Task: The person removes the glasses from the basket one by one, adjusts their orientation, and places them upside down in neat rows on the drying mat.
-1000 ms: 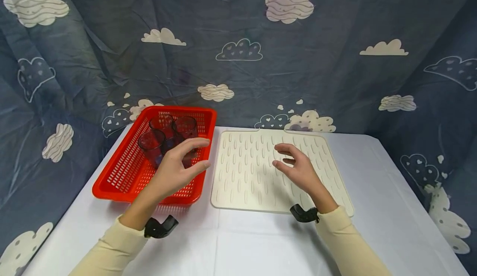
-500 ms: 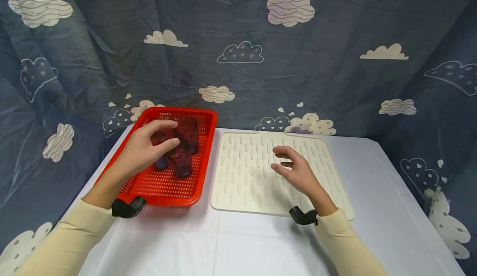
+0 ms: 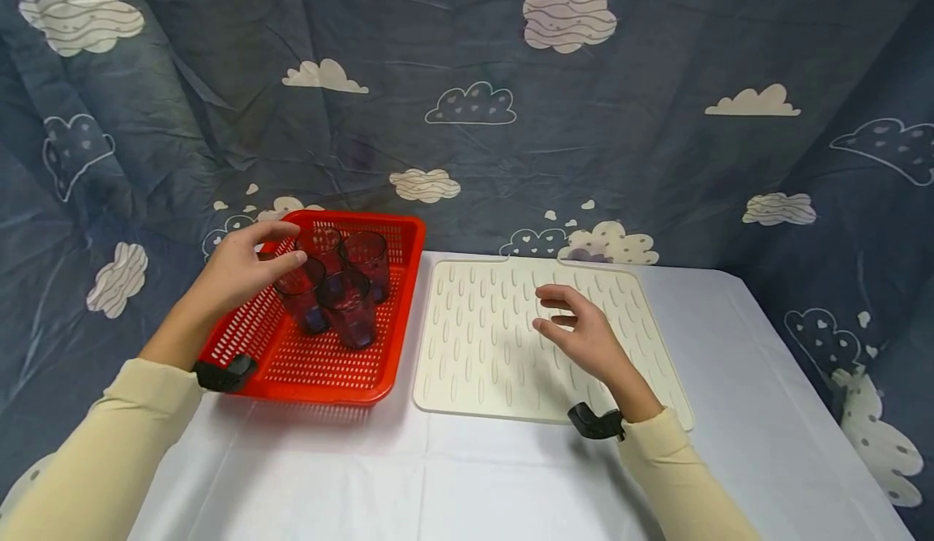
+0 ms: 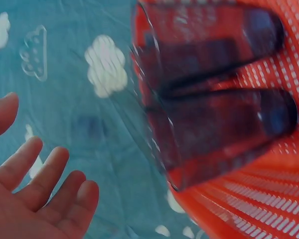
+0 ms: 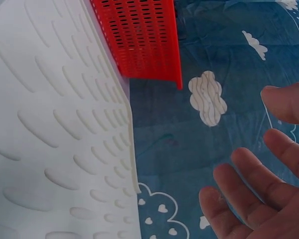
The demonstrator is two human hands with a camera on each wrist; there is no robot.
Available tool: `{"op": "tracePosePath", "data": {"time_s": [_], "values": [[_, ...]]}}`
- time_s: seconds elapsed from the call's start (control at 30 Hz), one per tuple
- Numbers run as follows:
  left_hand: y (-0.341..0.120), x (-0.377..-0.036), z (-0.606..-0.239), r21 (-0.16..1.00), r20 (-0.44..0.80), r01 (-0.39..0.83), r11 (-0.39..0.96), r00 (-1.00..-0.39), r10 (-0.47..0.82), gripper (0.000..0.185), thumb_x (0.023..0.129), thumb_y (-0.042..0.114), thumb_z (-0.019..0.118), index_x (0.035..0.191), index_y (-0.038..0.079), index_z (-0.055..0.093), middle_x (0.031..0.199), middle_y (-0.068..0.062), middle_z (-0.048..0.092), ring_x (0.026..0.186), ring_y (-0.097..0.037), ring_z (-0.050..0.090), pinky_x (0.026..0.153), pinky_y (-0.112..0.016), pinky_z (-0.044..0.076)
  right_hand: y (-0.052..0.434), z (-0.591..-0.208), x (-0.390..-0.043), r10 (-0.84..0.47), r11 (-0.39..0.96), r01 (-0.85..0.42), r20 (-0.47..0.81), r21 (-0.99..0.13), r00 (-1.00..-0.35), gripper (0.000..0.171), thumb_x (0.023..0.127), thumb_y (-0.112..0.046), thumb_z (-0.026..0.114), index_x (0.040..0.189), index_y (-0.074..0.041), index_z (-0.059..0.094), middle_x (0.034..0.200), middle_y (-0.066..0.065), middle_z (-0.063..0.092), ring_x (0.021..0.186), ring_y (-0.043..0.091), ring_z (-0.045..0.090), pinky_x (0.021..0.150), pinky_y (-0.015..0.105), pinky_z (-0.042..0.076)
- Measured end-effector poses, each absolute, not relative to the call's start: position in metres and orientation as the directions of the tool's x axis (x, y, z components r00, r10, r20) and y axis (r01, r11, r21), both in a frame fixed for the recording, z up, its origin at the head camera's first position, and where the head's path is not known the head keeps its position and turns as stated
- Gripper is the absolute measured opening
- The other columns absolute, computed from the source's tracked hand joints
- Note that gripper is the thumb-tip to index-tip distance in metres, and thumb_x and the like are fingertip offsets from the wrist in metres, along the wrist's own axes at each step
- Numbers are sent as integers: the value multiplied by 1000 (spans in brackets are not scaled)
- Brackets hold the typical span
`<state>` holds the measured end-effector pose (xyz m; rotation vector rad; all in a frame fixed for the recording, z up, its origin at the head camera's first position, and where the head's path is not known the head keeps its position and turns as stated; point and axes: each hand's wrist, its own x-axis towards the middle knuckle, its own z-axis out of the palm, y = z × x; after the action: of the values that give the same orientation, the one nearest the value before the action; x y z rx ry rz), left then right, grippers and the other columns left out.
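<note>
Several dark, see-through drinking glasses stand grouped in a red perforated plastic basket. My left hand hovers over the basket's left side, thumb and fingers apart and holding nothing. Its fingertips are close to the rim of the left glass; the front glass is just right of that one. In the left wrist view, a gap separates the fingers from the glass. Above the cream ridged mat my right hand hangs with loosely bent fingers, nothing in it.
A white cloth covers the table under the basket and mat. Behind and along both sides hangs a dark blue curtain printed with clouds. The basket's right wall stands close to the mat's left edge.
My left hand has moved left across the basket, from its right side to beyond the left glass, uncovering the glasses. The right hand has stayed nearly still over the mat.
</note>
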<state>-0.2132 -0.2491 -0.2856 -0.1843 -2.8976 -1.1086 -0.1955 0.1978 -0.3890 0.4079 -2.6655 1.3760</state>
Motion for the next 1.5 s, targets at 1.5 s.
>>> {"op": "tracePosePath", "data": {"time_s": [1.5], "values": [[-257, -254, -340, 567, -146, 76, 820, -971, 191, 88, 77, 14, 82, 143, -11, 28, 139, -36, 43, 125, -49, 45, 111, -64, 36, 211, -393, -197, -313, 548, -289, 128, -785, -941, 44, 93, -14, 68, 134, -4, 54, 132, 20, 60, 117, 38, 62, 99, 55, 51]]}}
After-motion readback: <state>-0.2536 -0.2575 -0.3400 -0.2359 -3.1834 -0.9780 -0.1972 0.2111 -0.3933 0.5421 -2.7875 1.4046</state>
